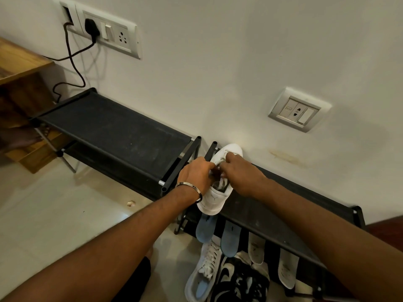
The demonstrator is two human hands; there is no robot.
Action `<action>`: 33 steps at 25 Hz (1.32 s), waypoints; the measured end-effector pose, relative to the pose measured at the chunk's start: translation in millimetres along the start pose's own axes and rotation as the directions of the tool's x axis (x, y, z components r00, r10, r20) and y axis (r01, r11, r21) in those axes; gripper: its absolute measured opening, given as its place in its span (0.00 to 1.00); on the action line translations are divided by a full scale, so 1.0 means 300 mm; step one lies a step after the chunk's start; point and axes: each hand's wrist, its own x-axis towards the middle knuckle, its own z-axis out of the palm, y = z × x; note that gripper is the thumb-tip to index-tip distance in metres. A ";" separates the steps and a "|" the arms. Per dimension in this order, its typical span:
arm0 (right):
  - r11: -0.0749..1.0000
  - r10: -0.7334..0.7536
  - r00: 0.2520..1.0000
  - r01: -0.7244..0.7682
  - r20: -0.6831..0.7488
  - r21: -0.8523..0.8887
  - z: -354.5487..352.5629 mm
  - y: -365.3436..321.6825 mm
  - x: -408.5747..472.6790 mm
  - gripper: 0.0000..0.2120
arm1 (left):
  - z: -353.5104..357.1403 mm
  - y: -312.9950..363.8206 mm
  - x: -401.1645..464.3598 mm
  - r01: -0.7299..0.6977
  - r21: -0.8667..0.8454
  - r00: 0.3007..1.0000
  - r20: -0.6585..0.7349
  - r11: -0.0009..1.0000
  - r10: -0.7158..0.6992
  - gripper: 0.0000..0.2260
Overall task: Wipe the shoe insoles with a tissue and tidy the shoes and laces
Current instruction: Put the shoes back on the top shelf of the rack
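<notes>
Both hands are working at the throat of a white sneaker point(214, 199): the left hand point(194, 173) is curling its fingers in a narrow grip at the laces point(222, 183), and the right hand point(241, 171) is pinching them from the other side. The sneaker is resting on the black shoe rack point(272, 212) by the wall. Blue insoles point(205, 227) and white insoles point(256, 247) are leaning below, beside another white shoe point(205, 271) on the floor.

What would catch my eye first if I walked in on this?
Two hands, the left hand and the right hand, meet over a white shoe on top of a black rack by the wall, fingers at its laces. Below, blue insoles and white insoles lean against the rack.
</notes>
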 end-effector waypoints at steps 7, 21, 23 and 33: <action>0.361 0.334 0.942 -0.168 0.041 0.918 -0.081 -0.002 -0.044 0.23 | 0.002 0.007 -0.003 0.024 -0.123 1.000 -0.007 0.992 -0.025 0.11; -0.016 0.646 0.758 0.133 -0.091 0.991 -0.341 -0.006 -0.157 0.15 | -0.248 0.239 0.130 -0.008 -0.637 1.000 -0.005 0.770 0.006 0.14; -0.063 0.790 0.613 0.088 -0.004 0.994 -0.250 0.011 -0.147 0.12 | -0.309 0.263 0.152 -0.042 -0.589 0.999 -0.031 0.807 0.029 0.13; -0.116 0.464 0.874 -0.098 0.141 0.988 -0.173 0.016 0.007 0.16 | -0.491 0.368 0.154 -0.116 -0.701 0.993 -0.100 0.703 0.064 0.11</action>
